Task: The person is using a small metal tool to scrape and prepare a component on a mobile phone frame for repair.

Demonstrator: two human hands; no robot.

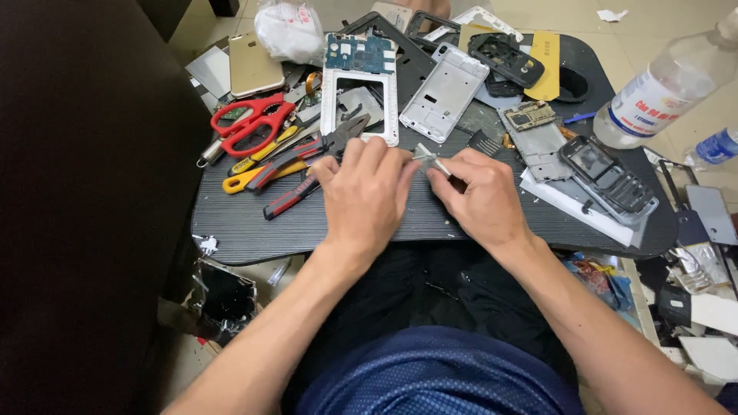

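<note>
two bare hands meet over the middle of a dark lap desk [246, 223], and between them they pinch a small silvery metal piece [427, 156]. the left hand [363, 196] lies knuckles up, its fingertips pressed together on the near end of the piece; the right hand [480, 196] has its thumb and forefinger closed on the other end. the piece is thin and bent, held just above the board near its centre; what kind of part it is cannot be told.

just beyond the left hand lie pliers with red and black grips [304, 165], touching a yellow-handled tool [246, 178], and farther left a pair of red scissors [250, 123]. behind the hands stands a white phone frame with a blue circuit board [359, 54] at its top end, and beside it a silver phone midframe [444, 92]. a gold phone back [252, 65] sits at the far left corner, near a crumpled clear plastic bag [288, 31]. to the right of the right hand are a grey metal plate with a small board [534, 131] and a dark keypad phone shell [607, 178] resting on a white sheet. a clear plastic bottle [665, 84] lies at the right edge of the board, a smaller blue-labelled bottle [716, 146] just beyond it.
</note>
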